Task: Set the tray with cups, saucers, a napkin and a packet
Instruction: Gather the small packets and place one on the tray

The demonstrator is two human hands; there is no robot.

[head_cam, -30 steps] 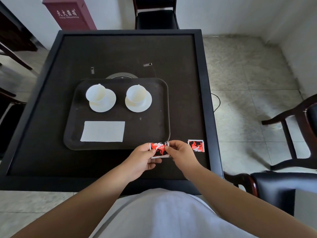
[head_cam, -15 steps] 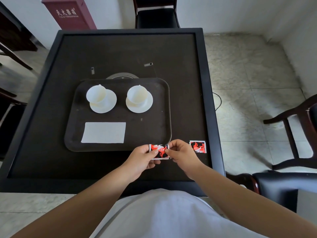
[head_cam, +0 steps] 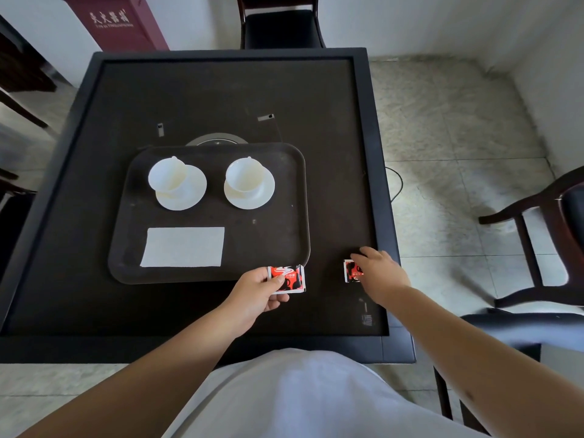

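A dark tray (head_cam: 297,197) lies on the black table. On it stand two white cups, the left cup (head_cam: 166,177) on its saucer (head_cam: 186,199) and the right cup (head_cam: 245,175) on its saucer (head_cam: 252,197). A white napkin (head_cam: 183,247) lies flat at the tray's near left. My left hand (head_cam: 256,292) pinches a red, black and white packet (head_cam: 289,279) by its left edge, just at the tray's near right corner. My right hand (head_cam: 377,273) rests over a second packet (head_cam: 350,270) on the table to the right, its fingers covering the packet's right part.
The black table (head_cam: 331,121) has a raised rim. A round metal disc (head_cam: 218,140) peeks out behind the tray. Dark wooden chairs stand at the far side (head_cam: 281,26) and to the right (head_cam: 537,235). A maroon box (head_cam: 117,23) stands at the far left.
My right hand has let go of the packet held by both hands and moved right onto the second packet. My left hand still holds the first packet.
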